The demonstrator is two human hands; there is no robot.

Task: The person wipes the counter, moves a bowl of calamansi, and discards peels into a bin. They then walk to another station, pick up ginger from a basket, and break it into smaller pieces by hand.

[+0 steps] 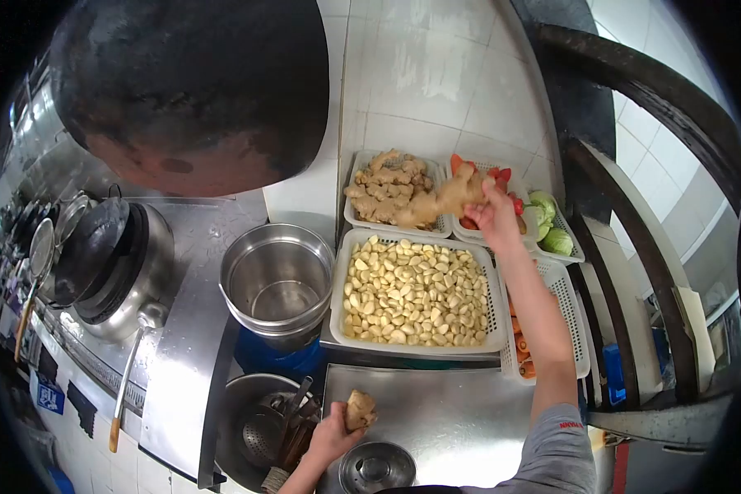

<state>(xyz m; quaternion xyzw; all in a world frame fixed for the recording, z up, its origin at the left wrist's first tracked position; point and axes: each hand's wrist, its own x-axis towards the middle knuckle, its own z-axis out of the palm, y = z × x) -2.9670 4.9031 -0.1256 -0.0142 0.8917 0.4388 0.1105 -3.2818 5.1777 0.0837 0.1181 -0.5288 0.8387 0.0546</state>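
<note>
My right hand (496, 216) is closed on a large piece of ginger (461, 191), held over the baskets at the back. Below it and to the left, more ginger (387, 185) fills a white basket (353, 216). My left hand (331, 435) grips a smaller ginger piece (360, 411) above the steel counter (453, 412), close to a round metal lid (376, 468). Between the hands, peeled garlic cloves (416, 292) fill a wide white basket (337, 325).
Red vegetables (500, 174), cabbage (558, 241) and carrots (525, 366) sit in baskets at the right. Left of the garlic are a steel pot (277, 284) and, lower, a bin of utensils (255, 432). A wok (189, 90) hangs at the upper left.
</note>
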